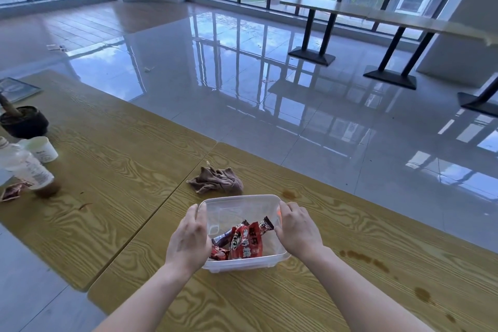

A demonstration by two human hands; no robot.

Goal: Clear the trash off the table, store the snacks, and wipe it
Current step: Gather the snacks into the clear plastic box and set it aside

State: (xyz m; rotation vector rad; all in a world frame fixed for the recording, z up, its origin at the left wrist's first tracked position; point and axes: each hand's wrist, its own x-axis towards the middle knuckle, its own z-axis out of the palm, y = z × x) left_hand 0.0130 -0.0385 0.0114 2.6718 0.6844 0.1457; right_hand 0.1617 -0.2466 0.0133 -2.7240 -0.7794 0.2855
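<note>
A clear plastic container (pixel 239 201) stands on the wooden table (pixel 336 237) in front of me. Several red and dark snack packets (pixel 242 241) lie inside it. My left hand (pixel 188 240) grips its left wall and my right hand (pixel 297 229) grips its right wall. A crumpled brown cloth (pixel 217 180) lies just beyond the container. Brown spill stains (pixel 363 257) mark the table to the right. At the far left lie a tipped plastic bottle (pixel 25 167), a white cup (pixel 43 149) and a torn red wrapper (pixel 10 193).
A black plant pot (pixel 24 121) and a blue booklet (pixel 17 89) sit at the far left of the adjoining table (pixel 107 143). Past the far edge is glossy tiled floor, with black-legged tables (pixel 390 15) near the windows.
</note>
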